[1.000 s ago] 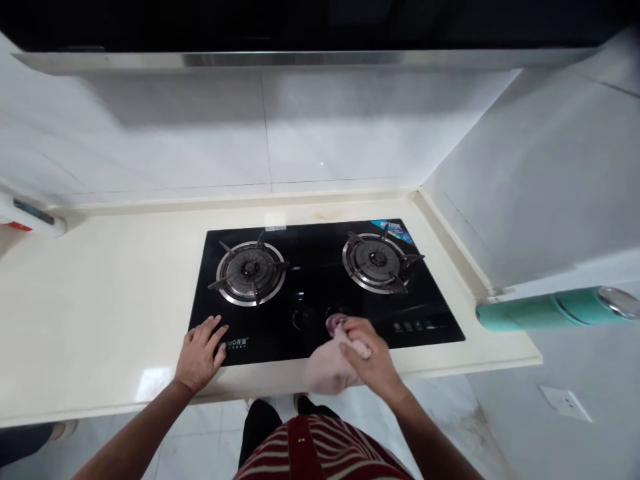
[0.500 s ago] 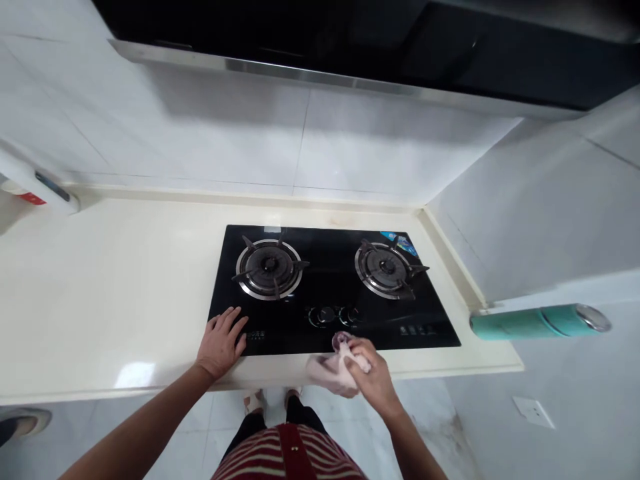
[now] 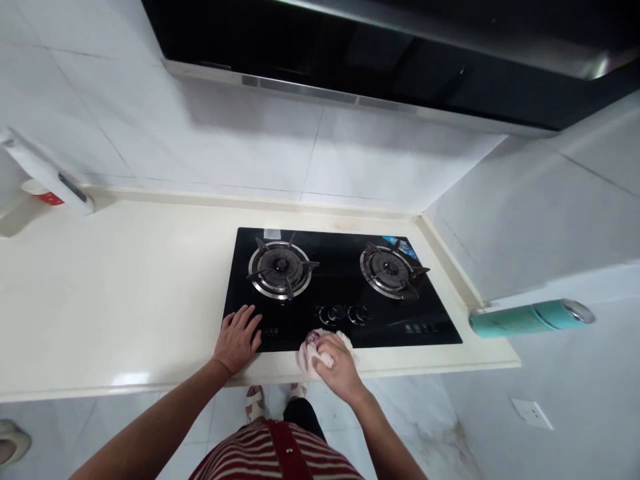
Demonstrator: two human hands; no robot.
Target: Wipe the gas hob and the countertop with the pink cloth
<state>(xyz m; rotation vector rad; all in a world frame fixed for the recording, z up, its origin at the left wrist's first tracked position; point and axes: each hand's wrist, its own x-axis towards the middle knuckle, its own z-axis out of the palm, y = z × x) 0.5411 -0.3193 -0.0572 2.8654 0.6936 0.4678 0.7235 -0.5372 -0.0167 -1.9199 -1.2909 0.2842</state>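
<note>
In the head view, our right hand grips a bunched pale cloth at the stove's front edge, near the front edge of the surface. Our left hand lies flat, fingers slightly spread, at the stove's front left corner.

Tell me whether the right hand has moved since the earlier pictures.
Yes, the right hand has moved to the left, judged against the left knob.

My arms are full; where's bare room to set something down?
Widest: the counter between the white object and the stove. Narrower: the strip between stove and right wall, with the green bottle near its front. Crowded: the stove's front edge, with left hand, right hand and cloth.
</note>
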